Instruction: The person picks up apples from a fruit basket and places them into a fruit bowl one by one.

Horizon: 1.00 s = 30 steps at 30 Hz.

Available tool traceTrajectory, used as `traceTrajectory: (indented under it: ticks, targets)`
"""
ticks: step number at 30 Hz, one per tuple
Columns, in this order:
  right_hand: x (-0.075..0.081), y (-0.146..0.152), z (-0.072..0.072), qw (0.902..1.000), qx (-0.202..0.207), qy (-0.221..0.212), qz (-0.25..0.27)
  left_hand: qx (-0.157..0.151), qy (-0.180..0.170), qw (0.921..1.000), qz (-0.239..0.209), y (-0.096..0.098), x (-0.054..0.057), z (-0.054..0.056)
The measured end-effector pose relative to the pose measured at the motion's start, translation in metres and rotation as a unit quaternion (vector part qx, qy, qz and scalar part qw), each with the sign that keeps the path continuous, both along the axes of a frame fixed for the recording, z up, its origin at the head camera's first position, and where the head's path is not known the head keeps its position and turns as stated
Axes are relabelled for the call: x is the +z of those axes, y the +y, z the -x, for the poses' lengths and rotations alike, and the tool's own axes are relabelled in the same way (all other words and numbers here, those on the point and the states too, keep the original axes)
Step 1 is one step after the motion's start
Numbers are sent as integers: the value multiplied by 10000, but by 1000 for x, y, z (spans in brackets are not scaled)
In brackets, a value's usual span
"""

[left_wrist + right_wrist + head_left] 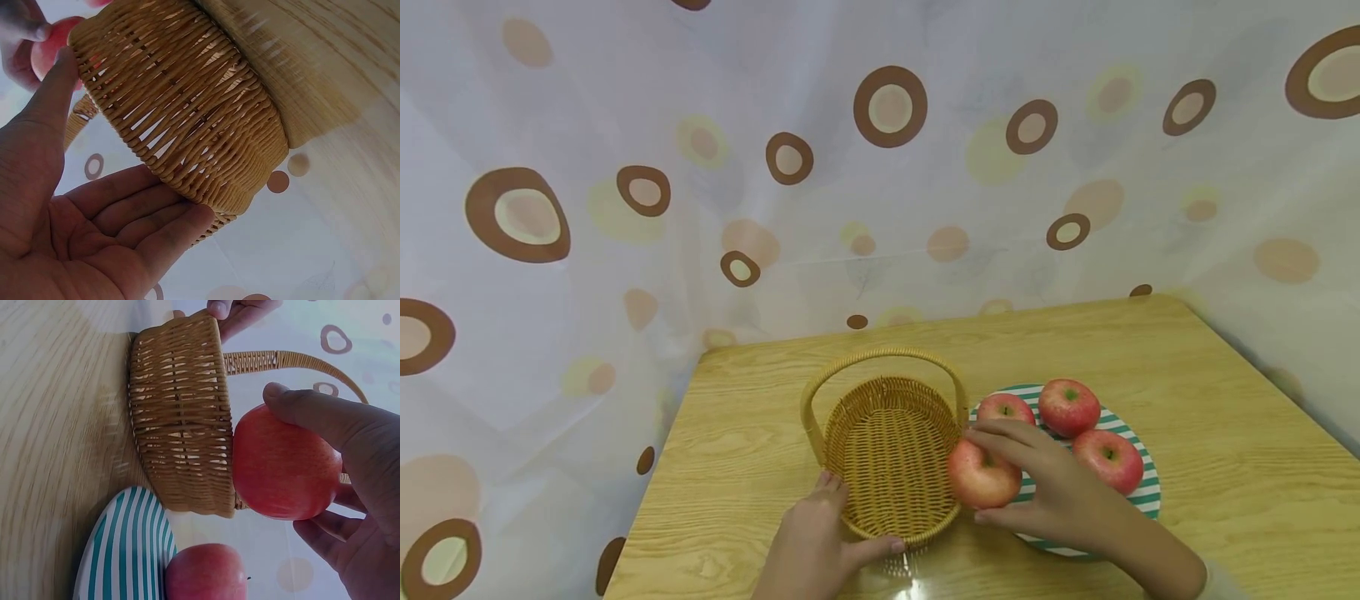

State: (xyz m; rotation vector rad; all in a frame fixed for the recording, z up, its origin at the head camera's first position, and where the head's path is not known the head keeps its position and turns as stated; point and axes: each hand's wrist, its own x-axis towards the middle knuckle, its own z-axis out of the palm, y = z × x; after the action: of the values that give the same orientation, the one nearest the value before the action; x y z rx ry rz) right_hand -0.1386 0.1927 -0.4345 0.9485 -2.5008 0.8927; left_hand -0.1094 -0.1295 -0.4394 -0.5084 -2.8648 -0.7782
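Observation:
A round wicker basket [898, 467] with a tall arched handle [883, 353] stands on the table. My left hand [816, 537] holds its near left side, thumb at the front rim and fingers along the left; the left wrist view shows the fingertips against the weave [187, 100]. My right hand [1045, 483] grips a red apple [984, 475] between thumb and fingers, just at the basket's right rim. In the right wrist view this apple [284, 462] appears level with the rim, overlapping it. Within the basket only the woven bottom shows.
Right of the basket lies a green-and-white striped plate [1142, 498] bearing three more apples, one [1006, 408] partly behind my right hand. The wooden table [737, 467] ends at a spotted sheet [820, 225] hanging behind and at both sides.

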Motion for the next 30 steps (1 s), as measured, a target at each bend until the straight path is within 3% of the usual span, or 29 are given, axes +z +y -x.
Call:
traceTrajectory:
  ticks: [12,21,30]
  targets:
    - [-5,19,-4,9994,-188,284,24,6,-104,9999,-49,-1,-1,1]
    - [-14,33,-5,9972,-635,-111,-372,67,-126,9999,-32,0,-1,0]
    - [-15,43,-7,9937,-925,-182,-608,82,-101,9999,18,0,-2,0]
